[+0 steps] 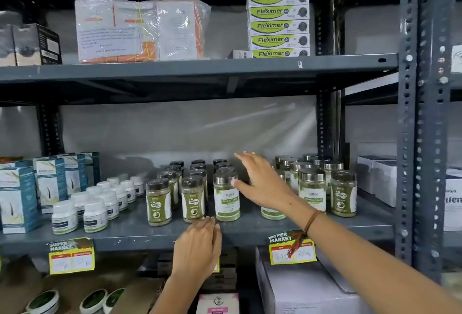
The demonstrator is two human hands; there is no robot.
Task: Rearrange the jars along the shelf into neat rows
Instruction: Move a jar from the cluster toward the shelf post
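Green-labelled powder jars stand on the grey middle shelf (250, 232). Left of centre, three columns of black-capped jars (193, 197) run front to back, and a silver-capped jar (226, 195) heads the third column. To the right stands a looser cluster of silver-capped jars (312, 190), with one black-capped jar (343, 195) at its right end. My right hand (260, 181) reaches between the two groups, fingers spread, thumb beside the silver-capped front jar, holding nothing. My left hand (197, 246) hovers at the shelf's front edge below the front jars, fingers loosely together, empty. My right wrist partly hides another jar (272, 213).
Small white-capped bottles (95, 211) and teal boxes (17, 196) fill the shelf's left part. White boxes (377, 178) stand at far right. Above are stacked Fleximer cartons (278, 17) and a plastic-wrapped bundle (140, 27). Price tags (71, 256) hang off the shelf edge. A steel upright (422, 113) rises at right.
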